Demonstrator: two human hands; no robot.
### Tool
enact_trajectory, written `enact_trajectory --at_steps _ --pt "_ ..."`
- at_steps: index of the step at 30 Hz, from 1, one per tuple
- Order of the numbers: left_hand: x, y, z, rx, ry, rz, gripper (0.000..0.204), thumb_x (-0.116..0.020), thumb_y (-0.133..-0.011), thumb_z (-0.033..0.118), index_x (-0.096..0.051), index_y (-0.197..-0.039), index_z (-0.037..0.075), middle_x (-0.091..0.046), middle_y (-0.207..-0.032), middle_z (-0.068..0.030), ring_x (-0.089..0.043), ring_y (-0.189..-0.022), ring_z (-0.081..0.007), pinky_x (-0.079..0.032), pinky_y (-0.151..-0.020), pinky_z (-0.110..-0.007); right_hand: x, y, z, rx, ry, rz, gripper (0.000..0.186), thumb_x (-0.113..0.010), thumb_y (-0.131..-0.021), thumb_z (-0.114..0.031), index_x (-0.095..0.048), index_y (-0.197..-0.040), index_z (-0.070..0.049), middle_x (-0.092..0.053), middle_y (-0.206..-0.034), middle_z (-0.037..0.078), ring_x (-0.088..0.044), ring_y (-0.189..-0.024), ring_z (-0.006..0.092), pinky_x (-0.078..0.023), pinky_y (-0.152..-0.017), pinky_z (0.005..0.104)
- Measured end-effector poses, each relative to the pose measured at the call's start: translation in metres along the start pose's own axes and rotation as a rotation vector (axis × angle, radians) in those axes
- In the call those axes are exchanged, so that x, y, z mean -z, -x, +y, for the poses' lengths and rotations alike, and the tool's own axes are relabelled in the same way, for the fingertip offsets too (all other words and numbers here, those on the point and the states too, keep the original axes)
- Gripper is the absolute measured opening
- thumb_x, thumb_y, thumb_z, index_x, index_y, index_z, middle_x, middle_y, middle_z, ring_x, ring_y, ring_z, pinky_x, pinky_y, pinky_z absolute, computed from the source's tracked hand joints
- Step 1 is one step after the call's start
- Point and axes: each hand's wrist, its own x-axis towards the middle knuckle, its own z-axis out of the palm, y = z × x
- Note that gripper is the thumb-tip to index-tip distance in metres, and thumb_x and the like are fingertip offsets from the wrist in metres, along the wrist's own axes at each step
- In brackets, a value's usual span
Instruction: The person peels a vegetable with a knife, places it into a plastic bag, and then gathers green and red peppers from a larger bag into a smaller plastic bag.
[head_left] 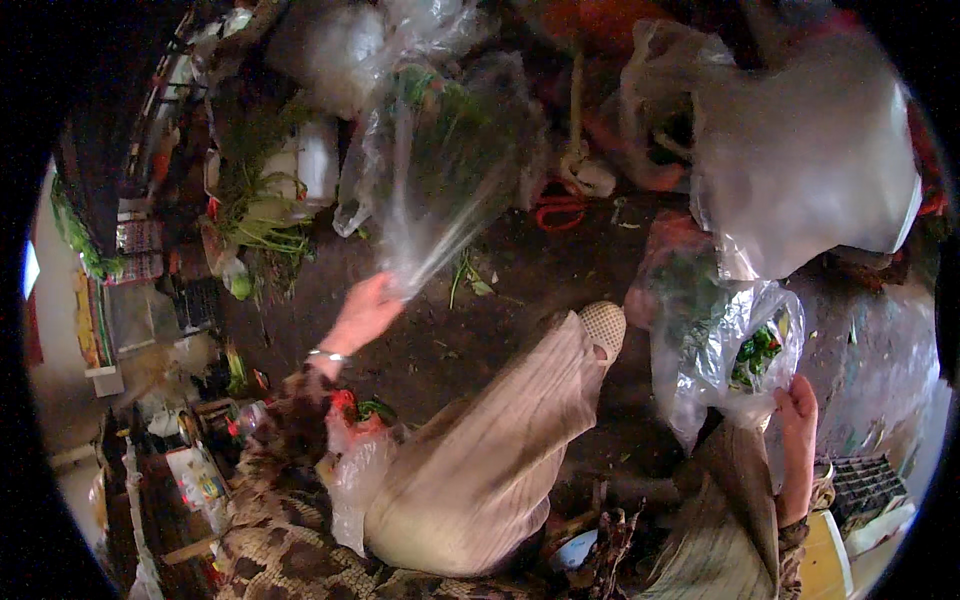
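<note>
My left hand (pixel 362 312), with a bracelet at the wrist, is closed on the gathered edge of a large see-through plastic bag (pixel 440 170). Leafy greens show dimly inside that bag, and its film is pulled taut toward my fingers. On the right, my right hand (pixel 797 405) pinches the lower rim of another see-through bag (pixel 690 370). Through its opening I see red and green pieces (pixel 757 350), perhaps chillies or leaves; I cannot tell which. The fingertips of my right hand are partly hidden by the plastic.
A large whitish sheet or sack (pixel 800 160) stands beyond the right bag. Red-handled scissors (pixel 560 207) lie on the dark floor (pixel 520 260). Long-stemmed greens (pixel 270 220) are at the left. A small plastic bag (pixel 360 450) sits by my left leg, and a black crate (pixel 868 490) at lower right.
</note>
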Motion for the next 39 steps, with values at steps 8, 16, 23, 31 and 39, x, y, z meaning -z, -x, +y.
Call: enact_trajectory --at_steps 8,16,23,31,39 --pt "0.201 0.035 -0.149 0.096 -0.669 0.627 0.019 -0.055 -0.085 0.016 -0.058 -0.096 0.000 -0.061 -0.078 -0.0242 -0.059 -0.075 -0.0444 -0.047 -0.064 -0.048 -0.009 0.014 -0.023 0.001 0.035 -0.006 0.022 -0.056 -0.090 -0.005 -0.056 -0.111 0.004 -0.060 -0.099 0.003 -0.053 -0.090 0.0110 -0.043 -0.081 0.0245" --pt "0.121 0.050 -0.155 0.402 -0.669 0.167 0.035 -0.064 -0.076 0.019 -0.061 -0.110 0.008 -0.064 -0.097 -0.0183 -0.062 -0.090 -0.0381 -0.051 -0.075 -0.046 -0.009 0.007 -0.013 -0.023 0.058 -0.080 0.034 -0.058 -0.088 -0.002 -0.053 -0.121 0.005 -0.061 -0.109 0.008 -0.055 -0.100 0.0143 -0.043 -0.090 0.0269" --pt "0.016 -0.064 0.087 -0.381 -0.609 0.113 0.063 -0.066 -0.076 0.019 -0.045 -0.134 0.009 -0.047 -0.125 -0.0203 -0.052 -0.110 -0.0390 -0.047 -0.089 -0.046 -0.006 0.008 -0.030 0.195 0.256 0.233 0.045 -0.058 -0.086 -0.001 -0.049 -0.131 -0.001 -0.056 -0.122 0.011 -0.055 -0.110 0.0197 -0.043 -0.096 0.0326" --pt "-0.084 -0.216 0.253 -0.225 -0.034 0.004 0.071 -0.072 -0.078 0.029 -0.038 -0.137 0.008 -0.056 -0.117 -0.0188 -0.056 -0.101 -0.0299 -0.046 -0.085 -0.039 -0.028 0.011 -0.066 0.353 0.521 0.226 0.042 -0.059 -0.081 0.002 -0.056 -0.122 -0.005 -0.056 -0.117 0.010 -0.056 -0.106 0.0250 -0.043 -0.094 0.0356" --pt "-0.048 -0.240 0.202 -0.250 0.248 0.165 0.041 -0.066 -0.082 0.019 -0.051 -0.120 0.011 -0.056 -0.098 -0.0064 -0.052 -0.078 -0.0167 -0.043 -0.066 -0.032 -0.031 0.019 -0.076 0.298 0.469 0.150 0.030 -0.054 -0.082 0.003 -0.059 -0.112 -0.002 -0.058 -0.110 0.010 -0.056 -0.101 0.0227 -0.043 -0.088 0.0325"
